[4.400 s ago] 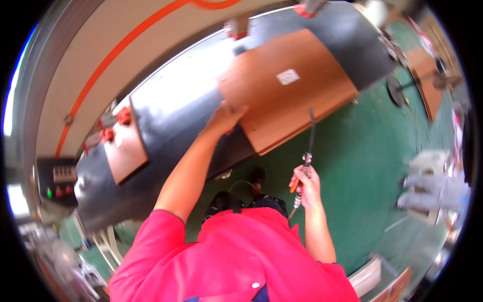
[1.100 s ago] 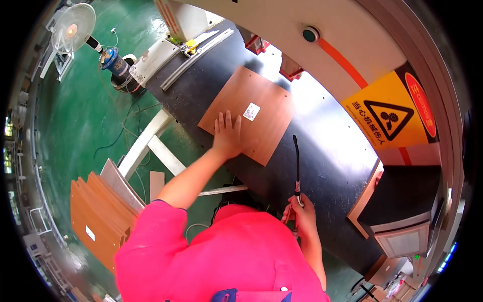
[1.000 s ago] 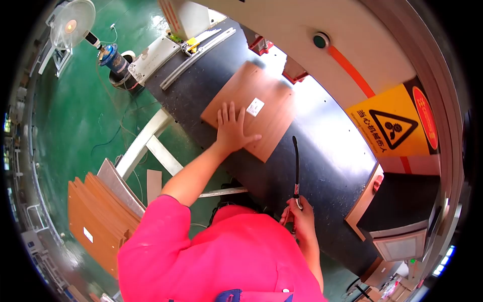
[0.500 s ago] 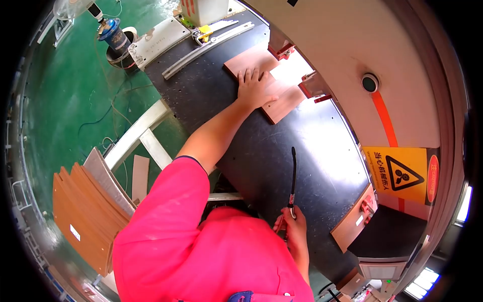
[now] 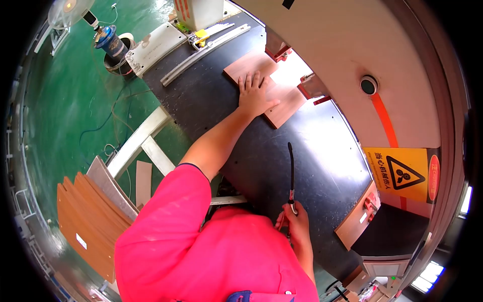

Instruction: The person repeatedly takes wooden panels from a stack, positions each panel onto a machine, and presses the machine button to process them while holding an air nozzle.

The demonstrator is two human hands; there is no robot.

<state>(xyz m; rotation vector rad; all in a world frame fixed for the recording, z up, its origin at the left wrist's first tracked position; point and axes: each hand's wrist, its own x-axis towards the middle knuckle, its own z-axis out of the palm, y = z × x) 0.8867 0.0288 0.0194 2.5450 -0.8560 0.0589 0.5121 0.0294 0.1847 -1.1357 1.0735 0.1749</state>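
My left hand (image 5: 254, 96) lies flat with fingers spread on a wood-grained board (image 5: 286, 104) on the dark work table (image 5: 216, 126). The board's far edge sits by the red-edged guards of the machine, and bright glare covers part of it. Lower down, close to my body, my right hand (image 5: 296, 221) is closed round an air blow gun (image 5: 292, 194). Its long, thin black nozzle points forward over the table, apart from the board. My right fingers partly hide the handle.
Red machine guards (image 5: 314, 88) stand beyond the board. A metal rail (image 5: 206, 53) lies along the table's far left. Another board (image 5: 356, 221) rests at the right by a red clamp. Stacked brown panels (image 5: 88, 226) lean at lower left, near a white frame (image 5: 136, 143).
My left hand has slid slightly back toward me on the board, which looks still. The blow gun has shifted slightly forward in my right hand's grip. The view has shifted a little.
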